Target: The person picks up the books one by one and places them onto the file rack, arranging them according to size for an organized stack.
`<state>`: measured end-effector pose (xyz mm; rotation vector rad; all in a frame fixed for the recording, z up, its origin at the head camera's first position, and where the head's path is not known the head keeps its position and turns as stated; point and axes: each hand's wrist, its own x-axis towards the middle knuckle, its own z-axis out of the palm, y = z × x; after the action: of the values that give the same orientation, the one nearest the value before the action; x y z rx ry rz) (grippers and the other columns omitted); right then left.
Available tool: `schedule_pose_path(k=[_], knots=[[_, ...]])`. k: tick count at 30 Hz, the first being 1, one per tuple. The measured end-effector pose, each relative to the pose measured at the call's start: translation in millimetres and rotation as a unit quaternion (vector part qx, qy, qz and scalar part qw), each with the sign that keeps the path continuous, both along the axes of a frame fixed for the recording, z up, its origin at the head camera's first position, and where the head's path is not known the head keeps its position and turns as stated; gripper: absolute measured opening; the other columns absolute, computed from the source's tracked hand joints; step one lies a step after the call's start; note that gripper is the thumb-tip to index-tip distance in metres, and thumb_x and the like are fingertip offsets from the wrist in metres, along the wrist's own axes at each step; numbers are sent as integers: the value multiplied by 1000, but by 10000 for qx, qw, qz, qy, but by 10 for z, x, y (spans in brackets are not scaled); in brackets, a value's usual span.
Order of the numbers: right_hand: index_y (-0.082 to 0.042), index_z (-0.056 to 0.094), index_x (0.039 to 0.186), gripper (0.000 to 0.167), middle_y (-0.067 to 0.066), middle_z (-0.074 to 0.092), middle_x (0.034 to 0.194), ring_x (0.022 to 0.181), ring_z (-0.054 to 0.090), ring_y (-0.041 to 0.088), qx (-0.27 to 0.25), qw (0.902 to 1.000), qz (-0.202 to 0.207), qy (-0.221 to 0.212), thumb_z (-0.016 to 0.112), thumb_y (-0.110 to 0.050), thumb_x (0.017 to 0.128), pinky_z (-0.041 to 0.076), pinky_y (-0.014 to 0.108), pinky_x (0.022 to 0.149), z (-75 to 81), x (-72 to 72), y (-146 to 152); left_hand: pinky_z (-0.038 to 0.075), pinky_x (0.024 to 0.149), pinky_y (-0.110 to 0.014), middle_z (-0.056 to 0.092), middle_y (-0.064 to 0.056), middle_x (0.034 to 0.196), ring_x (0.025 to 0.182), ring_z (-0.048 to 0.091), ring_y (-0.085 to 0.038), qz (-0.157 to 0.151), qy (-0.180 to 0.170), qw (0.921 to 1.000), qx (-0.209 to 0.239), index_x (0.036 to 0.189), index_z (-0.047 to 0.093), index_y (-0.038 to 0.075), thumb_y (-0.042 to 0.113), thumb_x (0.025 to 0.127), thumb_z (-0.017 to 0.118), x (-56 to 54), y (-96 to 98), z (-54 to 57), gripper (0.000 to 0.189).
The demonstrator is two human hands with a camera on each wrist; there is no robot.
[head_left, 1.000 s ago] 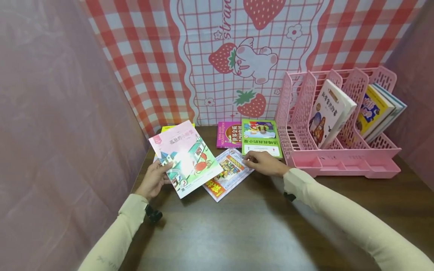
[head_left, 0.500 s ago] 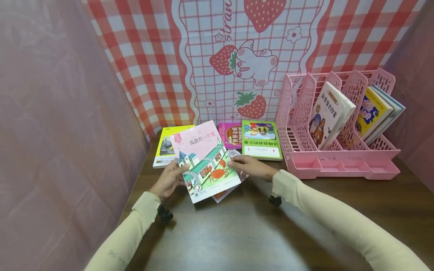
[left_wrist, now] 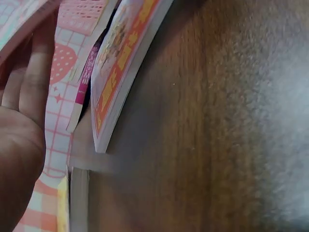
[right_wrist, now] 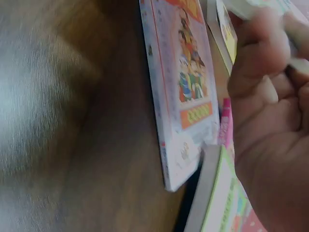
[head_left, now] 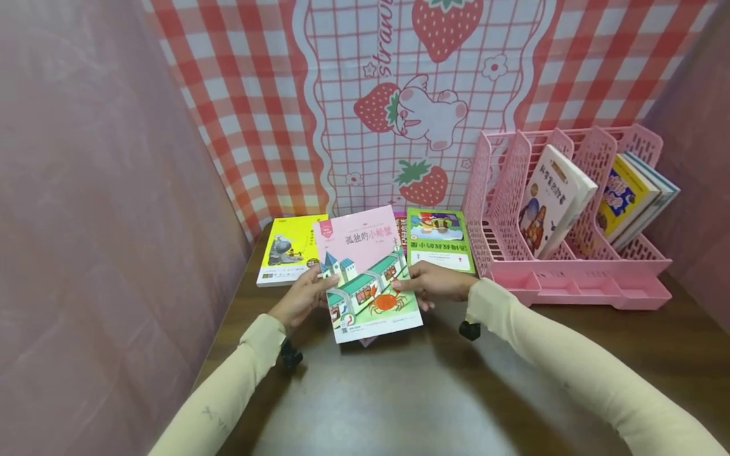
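A picture book [head_left: 365, 237] with a pink top and a red crab on its cover is held up over the table, its cover facing me. My left hand [head_left: 301, 297] grips its left edge, thumb on the cover. At its right edge my right hand [head_left: 438, 282] pinches the book, thumb in front and fingers behind. Below it on the table lies a pale book [right_wrist: 181, 92] with cartoon figures, nearly all covered in the head view. In the right wrist view part of the pink book is cut off by the frame.
A yellow book [head_left: 288, 250] lies at the back left, a green book [head_left: 439, 231] at the back right. Between them a magenta book [head_left: 402, 229] is mostly hidden. A pink desktop file rack [head_left: 576, 272] on the right holds several upright books [head_left: 547, 199].
My left hand has carried the pink book rightward and turned it more upright. My right hand has left the pale book beneath and taken hold of the pink book's right edge.
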<state>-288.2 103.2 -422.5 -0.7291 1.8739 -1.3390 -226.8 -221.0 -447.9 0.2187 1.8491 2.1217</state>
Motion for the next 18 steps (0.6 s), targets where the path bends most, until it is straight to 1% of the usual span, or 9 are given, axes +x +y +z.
schedule_pose_path(k=[2,5,7,9,12,14,16,18], knots=[[-1,73,106,31,13,68,67,42,53,15,75,9997,-88,194,63,-29,104,45,27,41,8,7,36,60,74,-36,75,-11,112,90,75,-23,23,-98,9999,-112,147,45,4,22,106,60,-36,28,23,47],[0,73,104,33,17,69,68,42,56,15,106,9983,-429,378,65,-32,103,47,29,41,30,17,88,60,77,-34,75,-11,112,92,74,-22,39,-180,9998,-77,148,46,2,28,107,59,-116,62,54,50],[0,72,104,34,18,70,70,44,57,16,86,9964,-694,480,65,-33,103,49,33,42,45,23,127,60,78,-34,75,-11,110,91,74,-21,67,-177,9998,24,144,49,-1,35,109,54,-181,77,56,51],[0,72,103,35,18,69,69,44,58,18,76,9931,-989,629,64,-34,104,49,37,43,65,29,169,61,77,-36,74,-10,105,88,73,-21,87,-137,9999,53,136,54,-3,42,110,47,-230,88,53,53],[2,70,96,38,17,67,63,42,57,19,49,9851,-1400,998,62,-34,105,49,40,43,93,31,237,61,74,-38,71,-11,100,85,69,-22,144,-110,9998,-51,119,60,-3,51,109,44,-276,117,36,57],[3,69,91,40,17,65,58,40,57,19,-8,9780,-1647,1276,61,-34,105,48,38,42,121,36,276,61,74,-39,69,-11,100,88,68,-24,167,-108,9996,-180,112,61,1,55,107,46,-300,138,13,56],[3,69,91,41,17,64,57,39,56,18,-115,9709,-1857,1509,60,-34,106,48,37,40,146,41,309,60,75,-39,69,-12,103,93,67,-26,212,-114,9994,-267,110,63,2,57,104,52,-317,169,-6,56],[5,69,92,41,18,64,58,39,56,18,-248,9648,-2058,1620,60,-33,106,48,36,40,172,54,341,59,75,-38,69,-15,107,94,67,-27,257,-88,9991,-341,111,64,3,55,102,57,-334,200,-23,54]])
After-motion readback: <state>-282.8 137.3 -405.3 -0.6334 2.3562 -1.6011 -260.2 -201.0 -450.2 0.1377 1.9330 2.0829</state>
